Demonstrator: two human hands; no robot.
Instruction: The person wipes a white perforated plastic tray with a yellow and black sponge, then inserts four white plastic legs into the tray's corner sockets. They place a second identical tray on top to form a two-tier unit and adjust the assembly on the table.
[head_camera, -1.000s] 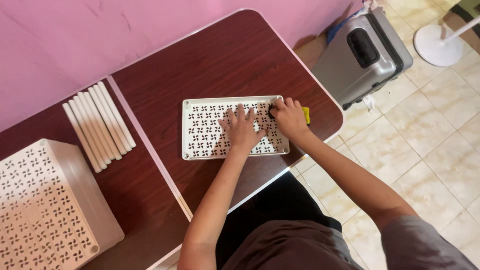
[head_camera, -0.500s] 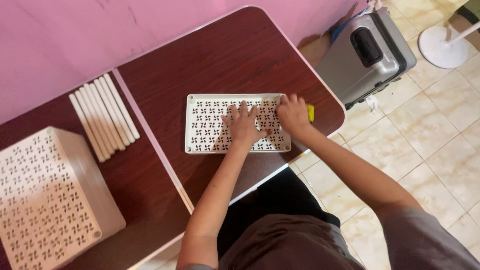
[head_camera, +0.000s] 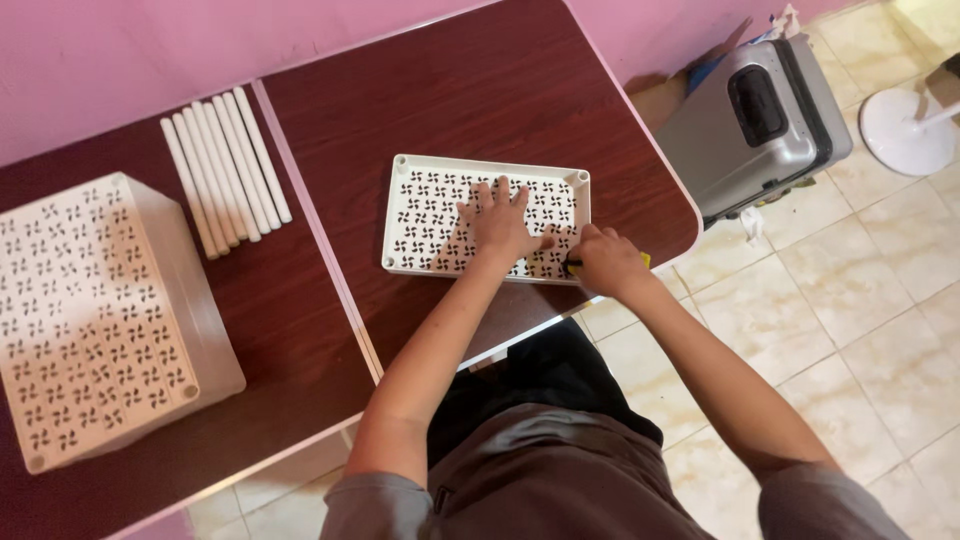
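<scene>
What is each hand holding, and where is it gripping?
The right hand grips a small yellow-and-dark sponge-like pad, mostly hidden in its fist. The left hand holds nothing; it presses flat on the white perforated tray.

A dark red-brown wood-grain desk (head_camera: 470, 110) with a pale edge, split by a pale seam left of the fingers (head_camera: 500, 195). Under the fingers lies a white perforated tray (head_camera: 425, 215). Far left of them lie white tubes (head_camera: 225, 165) in a row and a white perforated box (head_camera: 90, 310).
</scene>
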